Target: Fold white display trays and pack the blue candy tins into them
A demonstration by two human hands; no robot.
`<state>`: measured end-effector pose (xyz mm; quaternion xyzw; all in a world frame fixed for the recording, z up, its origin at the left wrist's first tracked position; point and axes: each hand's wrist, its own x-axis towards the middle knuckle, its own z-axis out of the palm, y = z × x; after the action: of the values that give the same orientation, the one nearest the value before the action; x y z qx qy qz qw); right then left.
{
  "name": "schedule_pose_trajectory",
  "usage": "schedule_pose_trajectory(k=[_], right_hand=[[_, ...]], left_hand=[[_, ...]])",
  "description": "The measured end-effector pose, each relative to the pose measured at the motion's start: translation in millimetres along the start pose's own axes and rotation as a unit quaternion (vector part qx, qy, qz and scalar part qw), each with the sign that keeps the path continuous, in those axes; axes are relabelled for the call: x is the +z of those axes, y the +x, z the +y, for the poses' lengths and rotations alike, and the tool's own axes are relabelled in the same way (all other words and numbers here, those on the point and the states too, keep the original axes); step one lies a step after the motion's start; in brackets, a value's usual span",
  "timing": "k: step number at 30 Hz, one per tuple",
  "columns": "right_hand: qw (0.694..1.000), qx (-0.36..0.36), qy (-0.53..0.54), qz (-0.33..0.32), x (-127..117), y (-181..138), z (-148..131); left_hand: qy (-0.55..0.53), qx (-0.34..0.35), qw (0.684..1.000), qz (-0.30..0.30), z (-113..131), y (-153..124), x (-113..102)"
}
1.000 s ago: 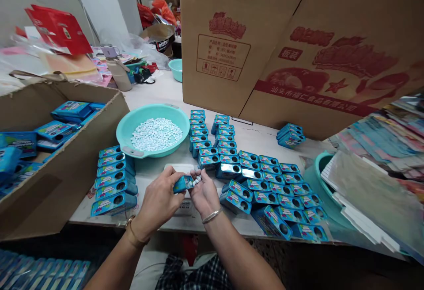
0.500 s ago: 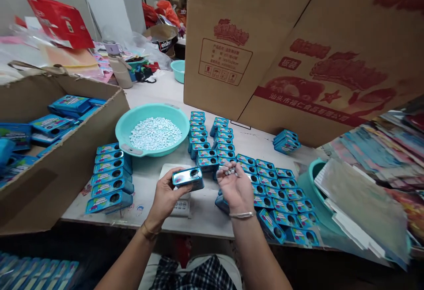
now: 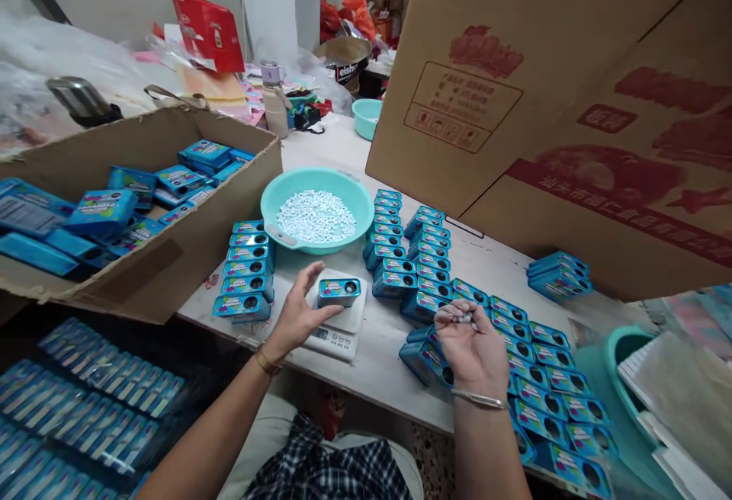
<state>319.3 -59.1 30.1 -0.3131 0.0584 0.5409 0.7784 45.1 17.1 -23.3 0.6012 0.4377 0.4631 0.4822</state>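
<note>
A small blue tin point(image 3: 337, 293) with a round dark hole in its top stands on a white digital scale point(image 3: 355, 318). Around its left side is my left hand point(image 3: 296, 315), thumb and fingers spread apart, with the thumb close to the tin's front. My right hand point(image 3: 477, 351) is turned palm up over rows of tins, its fingers curled round several small white candies point(image 3: 464, 318). Beyond the scale, a turquoise basin point(image 3: 272, 199) holds a heap of pale candies point(image 3: 317, 216).
Similar blue tins stand in rows left of the scale point(image 3: 239, 305), behind it point(image 3: 394, 266) and at right point(image 3: 546, 401). An open carton point(image 3: 171, 271) of tins is at left. A tall cardboard box point(image 3: 451, 157) fills the back right. Packed tins point(image 3: 103, 408) lie lower left.
My left hand has set the tin down on the scale and let go of it. My right hand still cups the candies. The view has turned left.
</note>
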Motion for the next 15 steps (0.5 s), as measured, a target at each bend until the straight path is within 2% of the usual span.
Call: schedule_pose_trajectory(k=[4,7,10,15], right_hand=[[0.999,-0.019,-0.026,0.005,-8,3,-9],[0.999,-0.031,-0.026,0.028,-10,3,-14],[0.999,-0.041,-0.022,0.022,-9,0,-19],[0.998,-0.060,-0.031,0.000,-9,-4,-29]], left_hand=[[-0.066,0.053,0.992,0.091,24,-10,-27],[-0.116,0.083,0.981,0.128,35,-14,-43],[-0.127,0.073,0.982,0.123,35,-14,-49],[-0.106,0.041,0.991,0.065,25,-7,-42]])
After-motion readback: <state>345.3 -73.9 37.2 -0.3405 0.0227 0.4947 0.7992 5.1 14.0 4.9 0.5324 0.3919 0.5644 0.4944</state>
